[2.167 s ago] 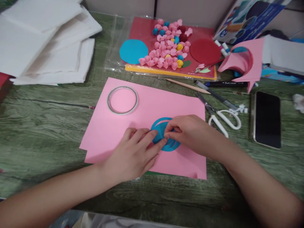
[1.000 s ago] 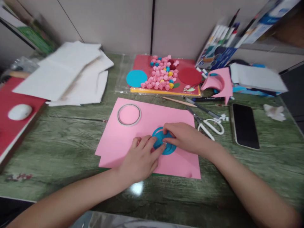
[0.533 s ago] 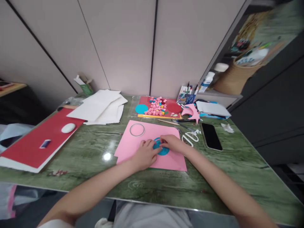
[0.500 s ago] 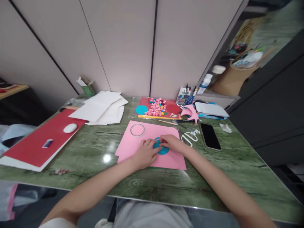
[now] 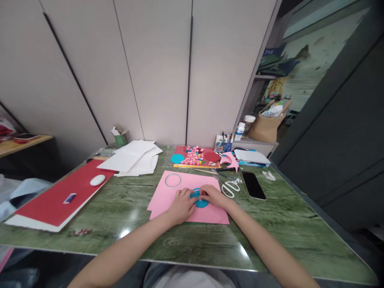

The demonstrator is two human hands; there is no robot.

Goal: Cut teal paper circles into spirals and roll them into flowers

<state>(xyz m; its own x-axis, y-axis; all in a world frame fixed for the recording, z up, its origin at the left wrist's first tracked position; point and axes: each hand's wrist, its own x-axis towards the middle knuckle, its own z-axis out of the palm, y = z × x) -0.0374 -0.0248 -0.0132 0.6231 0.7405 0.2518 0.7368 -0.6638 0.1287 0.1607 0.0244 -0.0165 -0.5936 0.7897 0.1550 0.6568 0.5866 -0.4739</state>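
Observation:
A blue paper circle (image 5: 201, 203) lies on pink paper sheets (image 5: 163, 196) in front of me. Resting flat, my left hand (image 5: 181, 206) presses the circle's left side with its fingers stretched out. From the right, my right hand (image 5: 213, 196) reaches over the circle's upper edge. Its fingers are curled and pinched together there; what lies between them is too small to make out. Part of the circle is hidden under my fingers. A thin silver ring (image 5: 173, 174) lies on the upper left of the pink paper. White-handled scissors (image 5: 228, 189) are just right of the sheets.
Behind are pink pom-pom-like pieces (image 5: 194, 157), another blue circle (image 5: 178, 159) and pink paper offcuts (image 5: 229, 160). A phone (image 5: 253, 185) lies right. Left are white sheets (image 5: 129, 157) and a red board (image 5: 54, 202) bearing a white oval object (image 5: 97, 180).
The camera view has shifted, so the table sits lower in the picture. Both hands stay at the blue circle with nearly the same pose.

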